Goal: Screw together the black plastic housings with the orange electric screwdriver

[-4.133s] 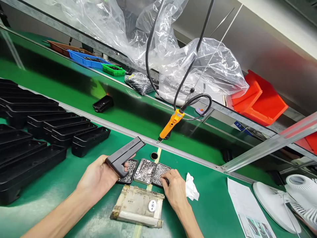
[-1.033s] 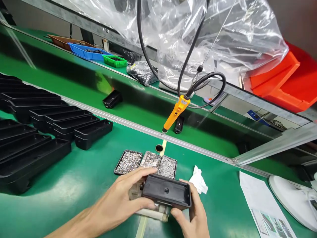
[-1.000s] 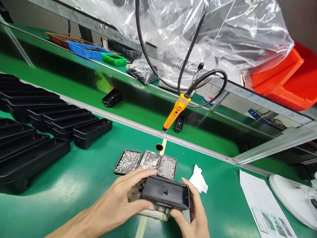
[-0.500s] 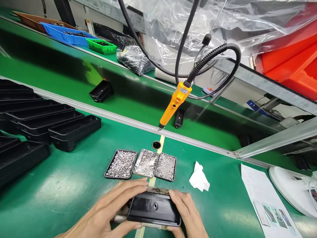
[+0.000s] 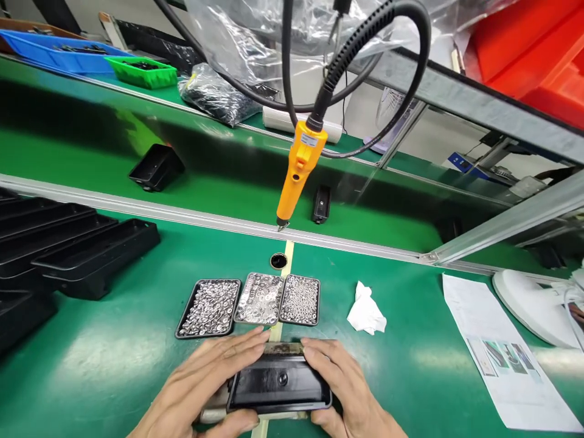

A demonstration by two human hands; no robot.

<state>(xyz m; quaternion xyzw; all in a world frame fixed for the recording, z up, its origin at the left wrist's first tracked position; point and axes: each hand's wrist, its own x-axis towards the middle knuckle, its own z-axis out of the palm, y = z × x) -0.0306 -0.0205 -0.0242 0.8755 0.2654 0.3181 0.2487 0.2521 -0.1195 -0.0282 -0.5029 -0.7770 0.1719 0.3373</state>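
A black plastic housing point(image 5: 278, 389) lies with its hollow side up in a worn metal holder point(image 5: 285, 348) close to me. My left hand point(image 5: 205, 383) wraps round its left end, thumb at the near edge and fingers along the far edge. On the other end, my right hand point(image 5: 344, 386) grips the right side the same way. Just beyond are three small trays: one of washers point(image 5: 210, 307), a middle one of flat metal parts point(image 5: 260, 298), and one of nuts point(image 5: 300, 299). An orange electric screwdriver point(image 5: 298, 170) hangs above, bit pointing down.
Several black housings point(image 5: 95, 255) are lined up on the left. A white tissue point(image 5: 365, 309) and a printed sheet point(image 5: 506, 353) lie to the right, near a white round base point(image 5: 538, 304). Two more housings point(image 5: 156, 167) sit on the green surface behind the metal rail point(image 5: 219, 224).
The view has shifted, so the surroundings sit differently in the picture. Both hands keep their hold on the housing in the holder; my right fingers lie a little further along its far edge.
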